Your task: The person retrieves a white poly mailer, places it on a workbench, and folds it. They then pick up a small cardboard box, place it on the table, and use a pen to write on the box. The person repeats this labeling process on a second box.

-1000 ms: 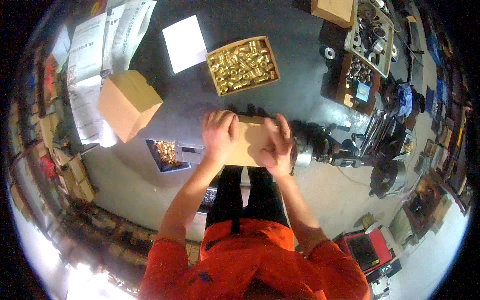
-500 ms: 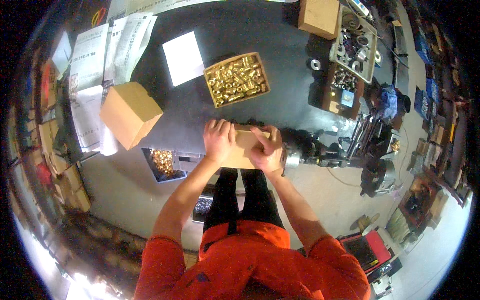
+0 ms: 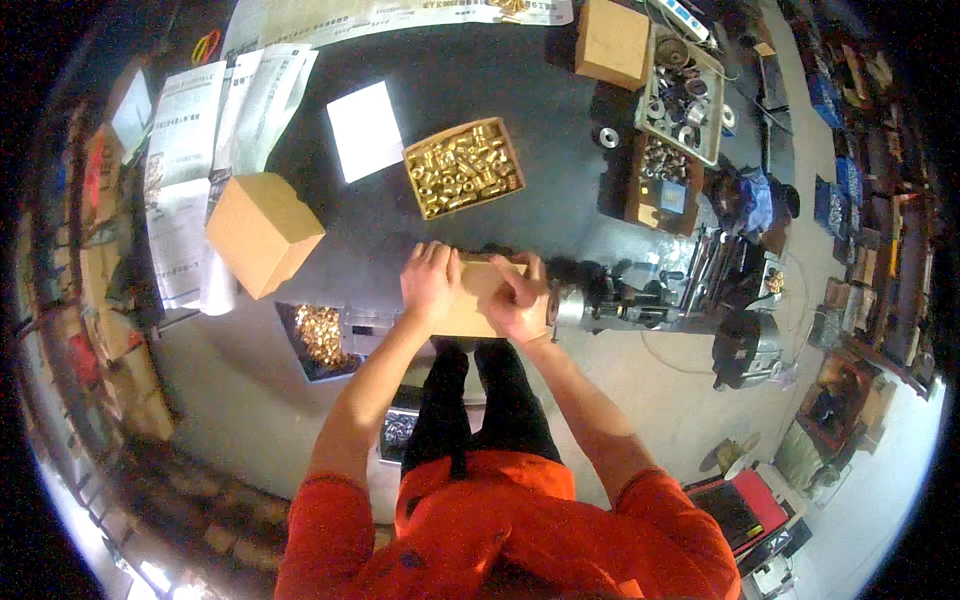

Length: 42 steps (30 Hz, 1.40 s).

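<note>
At the bench's near edge, a small brown cardboard box (image 3: 470, 307) is between my two hands. My left hand (image 3: 430, 285) grips its left side, fingers bent over the far edge. My right hand (image 3: 520, 302) is closed around the right side, with the thumb lying across the top. What is inside this box cannot be seen. Just beyond my hands, an open cardboard box (image 3: 474, 209) holds several brass fittings (image 3: 465, 168). A white sheet of paper (image 3: 365, 132) lies beside it on the dark bench (image 3: 360, 235).
A larger carton (image 3: 262, 232) and newspapers (image 3: 185, 150) lie to the left. Below them is a bin of brass parts (image 3: 322, 335). On the right are a tray of metal rings (image 3: 715, 140), a carton (image 3: 612, 45), wrenches (image 3: 708, 265) and a dark machine (image 3: 640, 295).
The whole view has shifted a little, with bench things appearing farther left. Both hands keep their hold on the small cardboard box, with little change in grip.
</note>
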Each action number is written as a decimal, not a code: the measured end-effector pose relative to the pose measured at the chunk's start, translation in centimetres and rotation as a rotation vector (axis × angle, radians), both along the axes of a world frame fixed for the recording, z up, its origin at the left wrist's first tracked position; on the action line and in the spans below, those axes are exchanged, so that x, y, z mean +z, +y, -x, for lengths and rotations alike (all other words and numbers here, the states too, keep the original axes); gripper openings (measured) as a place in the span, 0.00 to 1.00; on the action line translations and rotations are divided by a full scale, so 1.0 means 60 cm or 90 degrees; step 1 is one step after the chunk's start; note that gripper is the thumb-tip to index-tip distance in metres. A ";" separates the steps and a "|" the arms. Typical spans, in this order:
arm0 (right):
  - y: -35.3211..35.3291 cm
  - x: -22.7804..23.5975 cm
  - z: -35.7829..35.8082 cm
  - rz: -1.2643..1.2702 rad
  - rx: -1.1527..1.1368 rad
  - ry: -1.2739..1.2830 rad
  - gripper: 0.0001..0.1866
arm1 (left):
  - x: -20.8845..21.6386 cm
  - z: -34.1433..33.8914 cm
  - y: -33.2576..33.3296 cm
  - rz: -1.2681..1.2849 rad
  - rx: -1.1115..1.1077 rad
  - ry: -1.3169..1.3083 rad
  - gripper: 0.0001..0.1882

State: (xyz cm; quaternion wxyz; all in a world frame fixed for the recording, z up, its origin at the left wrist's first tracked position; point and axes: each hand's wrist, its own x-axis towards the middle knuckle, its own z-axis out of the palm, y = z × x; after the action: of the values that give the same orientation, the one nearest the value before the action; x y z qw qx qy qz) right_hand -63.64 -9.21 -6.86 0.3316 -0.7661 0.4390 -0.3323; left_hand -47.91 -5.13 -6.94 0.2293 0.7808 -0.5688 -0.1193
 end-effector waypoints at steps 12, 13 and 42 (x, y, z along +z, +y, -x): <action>0.013 -0.025 0.021 -0.148 -0.010 -0.129 0.30 | 0.014 0.017 0.047 0.047 0.018 -0.046 0.13; 0.013 -0.030 0.021 -0.139 -0.010 -0.110 0.27 | 0.012 0.018 0.047 0.048 0.020 -0.046 0.13; 0.118 0.071 -0.081 -0.088 -0.118 0.060 0.37 | -0.002 -0.143 0.014 0.019 -0.121 -0.104 0.14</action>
State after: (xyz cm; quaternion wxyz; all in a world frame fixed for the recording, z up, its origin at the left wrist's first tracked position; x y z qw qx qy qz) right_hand -58.78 -2.12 -2.63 0.3302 -0.7124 0.5450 -0.2942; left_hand -39.31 -4.31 -7.03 0.1811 0.7269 -0.6589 -0.0682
